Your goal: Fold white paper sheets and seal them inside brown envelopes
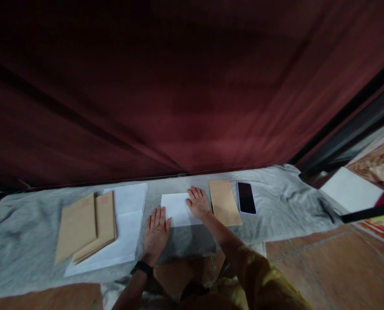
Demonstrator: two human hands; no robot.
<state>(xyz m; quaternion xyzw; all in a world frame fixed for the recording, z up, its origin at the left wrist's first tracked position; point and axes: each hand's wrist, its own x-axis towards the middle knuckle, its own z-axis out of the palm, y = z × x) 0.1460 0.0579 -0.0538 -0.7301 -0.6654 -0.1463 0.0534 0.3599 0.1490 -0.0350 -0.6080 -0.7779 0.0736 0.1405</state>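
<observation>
Backdrop: dark red curtain, hanging behind the folded white sheet and filling the upper view.
Surface: rumpled grey cloth, spread under the folded white sheet and running well past it on both sides.
Floor: brown tiles, nearer the camera than the sheet, to its right.
Large white paper: left of the sheet, just beside it, lying flat.
Brown envelope stack: further left of the sheet, resting on the large white paper.
Single brown envelope: just right of the sheet, flat.
Folded white sheet: centre of the cloth, lying flat between the two hands.
Left hand: at the sheet's near left corner, palm down, fingers straight and spread, gripping nothing.
Right hand: on the sheet's right edge, palm down, fingers extended, gripping nothing.
Phone: right of the sheet, beyond the single envelope, screen dark.
Wristband: black, on the left wrist, nearer the camera than the sheet.
Step in hand, as judged: flattening the sheet; best done with even palm pressure, edges kept aligned, cloth beneath kept smooth.
</observation>
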